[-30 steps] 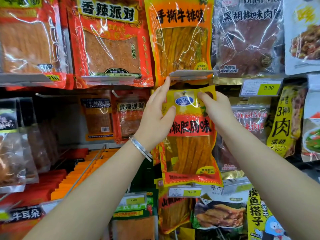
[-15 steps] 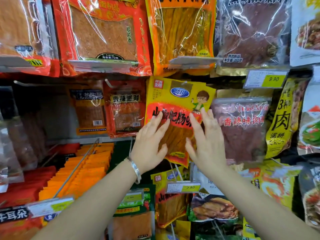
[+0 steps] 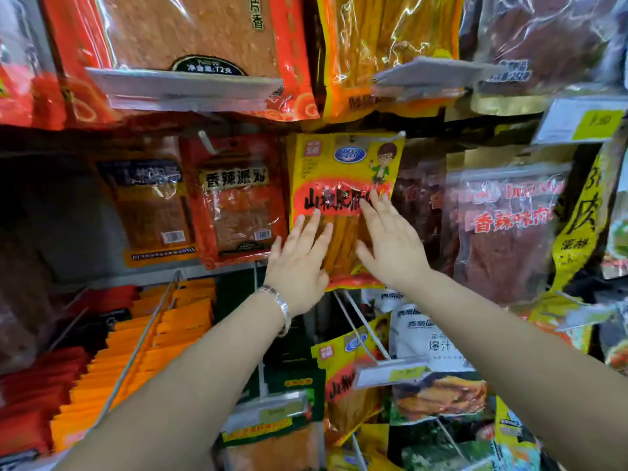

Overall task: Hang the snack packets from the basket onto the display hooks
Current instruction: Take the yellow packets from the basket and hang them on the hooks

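A yellow snack packet (image 3: 343, 171) with a red band and a cartoon figure hangs on a display hook in the middle row of the rack. My left hand (image 3: 299, 263), with a silver bracelet on the wrist, lies flat with straight fingers against the packet's lower left part. My right hand (image 3: 390, 243) presses its lower right part, fingers straight and spread, fingertips on the red band. The hook's tip is hidden behind the packet. No basket is in view.
Red packets (image 3: 238, 202) hang left of the yellow one, dark meat packets (image 3: 503, 226) to its right. Larger packets (image 3: 190, 35) and price-tag holders (image 3: 183, 88) hang above. Below, a long wire hook (image 3: 360, 321) juts out with a price tag (image 3: 390, 370); orange packets (image 3: 153, 338) fill the lower left.
Both hands slid from the packet's top edge down to its lower half and lie flat on it. The packet moved back towards the rack and hangs straighter. The view moved closer.
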